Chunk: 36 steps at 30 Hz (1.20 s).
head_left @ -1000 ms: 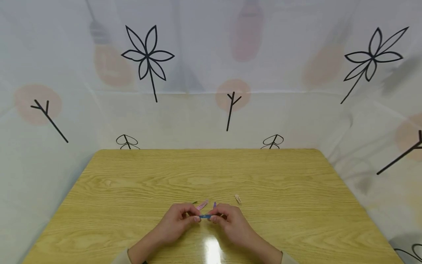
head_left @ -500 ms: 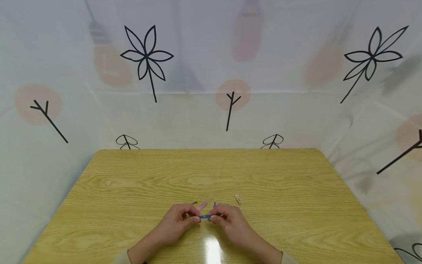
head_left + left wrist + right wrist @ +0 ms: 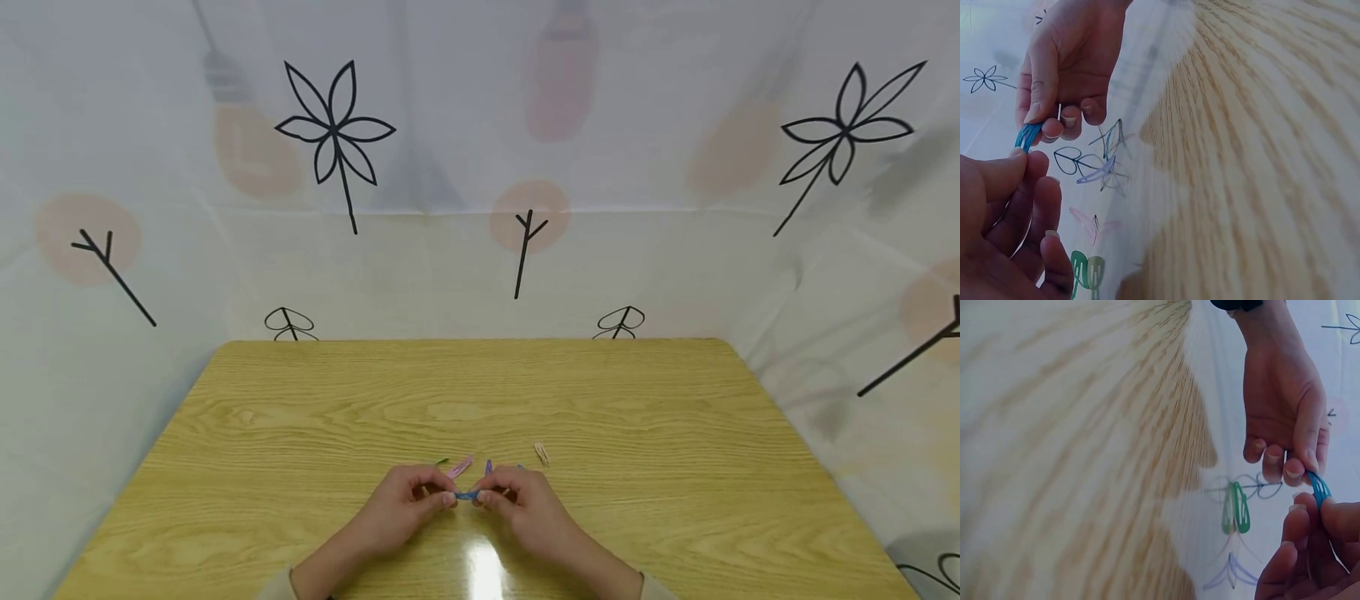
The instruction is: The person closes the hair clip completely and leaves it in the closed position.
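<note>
Between my two hands is a blue snap hair clip (image 3: 467, 496), held end to end. The thumb and fingers of my left hand (image 3: 400, 504) pinch its left end. My right hand (image 3: 531, 508) pinches the opposite end the same way. Both wrist views show the clip's slotted body, a blue hair clip (image 3: 1026, 137) in the left one, curving a little between the fingertips. Just beyond the hands lie a pink hair clip (image 3: 461, 467) and a purple hair clip (image 3: 488, 467), the purple one partly hidden by the right hand.
A green hair clip (image 3: 442, 462) peeks out behind the left hand. Past the right hand a pale hair clip (image 3: 542, 454) lies on the wooden table (image 3: 480, 392). A small blue tip (image 3: 521, 467) shows behind the right knuckles. Patterned cloth (image 3: 420, 275) hangs around the table.
Both hands keep their pinch in nearly the same place. The blue hair clip's middle now looks slightly more bowed toward me.
</note>
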Tool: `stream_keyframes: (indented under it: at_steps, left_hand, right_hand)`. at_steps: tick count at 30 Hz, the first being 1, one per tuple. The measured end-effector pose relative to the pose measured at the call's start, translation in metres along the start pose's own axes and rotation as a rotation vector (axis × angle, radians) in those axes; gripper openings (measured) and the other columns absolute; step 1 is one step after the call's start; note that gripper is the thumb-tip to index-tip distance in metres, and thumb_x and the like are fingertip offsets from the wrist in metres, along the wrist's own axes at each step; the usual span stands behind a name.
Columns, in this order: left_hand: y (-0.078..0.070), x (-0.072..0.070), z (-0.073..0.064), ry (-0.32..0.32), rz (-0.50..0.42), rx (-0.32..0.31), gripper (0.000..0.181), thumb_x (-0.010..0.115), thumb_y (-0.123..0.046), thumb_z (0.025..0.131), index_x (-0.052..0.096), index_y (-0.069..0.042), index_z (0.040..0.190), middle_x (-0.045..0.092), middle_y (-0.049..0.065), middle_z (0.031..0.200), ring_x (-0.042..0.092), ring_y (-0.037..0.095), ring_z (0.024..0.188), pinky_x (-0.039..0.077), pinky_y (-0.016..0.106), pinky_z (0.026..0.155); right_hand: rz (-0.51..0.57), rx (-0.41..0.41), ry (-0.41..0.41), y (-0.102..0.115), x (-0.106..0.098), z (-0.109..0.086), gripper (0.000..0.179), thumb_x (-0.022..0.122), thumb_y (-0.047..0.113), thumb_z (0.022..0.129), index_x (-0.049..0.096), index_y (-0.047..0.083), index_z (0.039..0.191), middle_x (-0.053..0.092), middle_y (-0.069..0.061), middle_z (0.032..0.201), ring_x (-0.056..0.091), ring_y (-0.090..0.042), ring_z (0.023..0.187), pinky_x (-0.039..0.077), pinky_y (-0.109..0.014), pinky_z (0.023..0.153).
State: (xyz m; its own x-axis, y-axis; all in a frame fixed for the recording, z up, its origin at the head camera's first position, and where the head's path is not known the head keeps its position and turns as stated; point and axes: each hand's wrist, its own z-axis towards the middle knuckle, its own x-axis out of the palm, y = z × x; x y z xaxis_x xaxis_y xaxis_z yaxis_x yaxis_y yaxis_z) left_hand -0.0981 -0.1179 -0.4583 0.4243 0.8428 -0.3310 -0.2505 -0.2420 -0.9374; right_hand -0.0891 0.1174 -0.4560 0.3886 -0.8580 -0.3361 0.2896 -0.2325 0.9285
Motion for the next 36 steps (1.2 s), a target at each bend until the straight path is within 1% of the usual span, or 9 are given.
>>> stream_keyframes:
  at_steps: [5,8,15,19,22,25,29,36]
  left_hand:
    - [0.001,0.0004,0.0005,0.002,0.008,-0.001,0.006,0.071,-0.016,0.093,0.074,-0.012,0.096,0.071,-0.001,0.089,0.06,0.01,0.08,0.047,0.026,0.067]
    - [0.0009,0.0003,0.0005,0.007,0.018,-0.007,0.006,0.072,-0.018,0.093,0.074,-0.014,0.096,0.07,-0.003,0.089,0.061,0.01,0.081,0.047,0.026,0.069]
    - [0.0033,-0.0004,0.0009,0.019,0.033,-0.019,0.008,0.071,-0.021,0.094,0.075,-0.017,0.099,0.07,-0.005,0.09,0.061,0.011,0.082,0.048,0.026,0.07]
    - [0.0046,-0.0007,0.0011,0.02,0.035,-0.008,0.009,0.071,-0.021,0.094,0.075,-0.016,0.1,0.07,-0.005,0.09,0.061,0.01,0.082,0.048,0.026,0.07]
    - [0.0045,-0.0005,0.0007,0.027,0.024,-0.002,0.008,0.072,-0.018,0.093,0.075,-0.015,0.1,0.071,-0.003,0.09,0.061,0.011,0.082,0.048,0.026,0.069]
    - [0.0061,-0.0004,0.0008,0.033,0.035,-0.009,0.007,0.072,-0.019,0.093,0.075,-0.016,0.099,0.07,-0.004,0.091,0.061,0.011,0.082,0.048,0.026,0.07]
    - [0.0081,-0.0001,0.001,0.033,0.056,-0.019,0.005,0.072,-0.022,0.093,0.075,-0.02,0.096,0.069,-0.006,0.089,0.06,0.011,0.082,0.048,0.027,0.07]
    - [0.0074,-0.0003,0.0008,0.045,0.04,-0.014,0.004,0.073,-0.019,0.092,0.075,-0.019,0.095,0.068,-0.005,0.088,0.059,0.012,0.081,0.048,0.027,0.073]
  right_hand:
    - [-0.021,0.038,0.002,-0.004,-0.0002,0.0003,0.007,0.066,0.014,0.096,0.073,0.013,0.096,0.068,0.001,0.089,0.063,-0.019,0.081,0.052,-0.026,0.066]
    - [-0.023,0.055,0.008,-0.0039,-0.0004,-0.0001,0.008,0.066,0.015,0.097,0.073,0.013,0.097,0.069,0.0,0.09,0.063,-0.018,0.081,0.051,-0.026,0.066]
    - [-0.016,0.086,0.014,-0.0005,-0.0009,-0.0005,0.009,0.066,0.014,0.097,0.074,0.011,0.098,0.07,-0.001,0.093,0.06,-0.012,0.083,0.05,-0.026,0.068]
    - [-0.015,0.11,0.011,0.0006,-0.0011,-0.0001,0.008,0.066,0.014,0.097,0.074,0.011,0.098,0.07,0.0,0.093,0.06,-0.012,0.082,0.05,-0.025,0.069]
    - [-0.021,0.117,0.009,-0.0001,-0.0011,0.0003,0.008,0.066,0.013,0.097,0.073,0.011,0.099,0.07,0.0,0.093,0.061,-0.014,0.081,0.05,-0.025,0.068]
    - [-0.041,0.121,0.011,-0.0007,-0.0013,0.0003,0.009,0.065,0.013,0.097,0.073,0.01,0.098,0.069,-0.001,0.092,0.061,-0.014,0.08,0.05,-0.025,0.067]
    - [-0.072,0.12,0.012,-0.0017,-0.0013,0.0002,0.009,0.065,0.013,0.097,0.074,0.01,0.098,0.068,0.0,0.091,0.06,-0.011,0.079,0.05,-0.024,0.067]
    - [-0.094,0.108,0.036,-0.0034,-0.0015,-0.0006,0.008,0.066,0.014,0.096,0.075,0.012,0.096,0.069,0.003,0.09,0.058,-0.007,0.079,0.049,-0.024,0.068]
